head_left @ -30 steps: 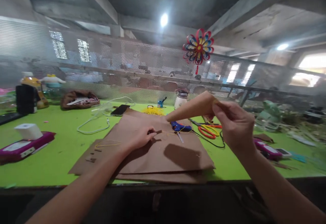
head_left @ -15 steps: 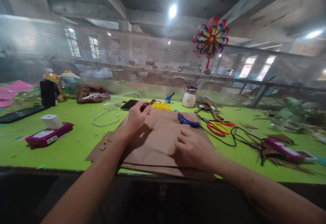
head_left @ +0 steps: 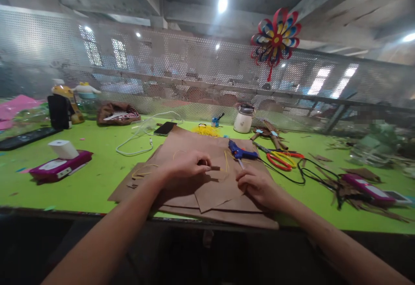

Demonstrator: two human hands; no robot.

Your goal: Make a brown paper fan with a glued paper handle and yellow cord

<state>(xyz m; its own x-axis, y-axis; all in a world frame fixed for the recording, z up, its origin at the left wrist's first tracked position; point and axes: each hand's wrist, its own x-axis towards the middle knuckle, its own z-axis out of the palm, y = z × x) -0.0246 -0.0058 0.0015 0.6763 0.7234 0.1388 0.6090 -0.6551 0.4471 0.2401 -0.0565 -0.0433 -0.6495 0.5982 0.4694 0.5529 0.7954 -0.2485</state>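
Brown strip (head_left: 215, 168) pinched over layered paper: steady one piece, clear the other

Brown paper sheets (head_left: 198, 141) lie layered on the green bench (head_left: 84, 196), with a smaller loose sheet (head_left: 215, 195) on top, one corner pointing at the near edge. The left hand (head_left: 191, 165) is closed on the strip, thumb against fingers, its free end jutting out to the right above the sheets. The right hand (head_left: 256, 186) has its fingers curled at the loose sheet's right end; whether they grip it or only rest there cannot be told.

The step in hand looks like managing two paper pieces at once. To do it well, the pinch should be firm but light, close enough to the tip to steer it, since so narrow a piece would probably bend under pressure. The loose sheet is best steadied flat with spread fingertips, because a curled grip could crease it or drag the layers beneath.

Yellow thread (head_left: 226, 160) runs just beside the strip's end and could snag, so it is worth clearing first. The blue glue gun (head_left: 241, 151) lies just beyond the right hand, its pale rod (head_left: 240, 163) pointing towards the fingers; treat the gun as hot and give it room.
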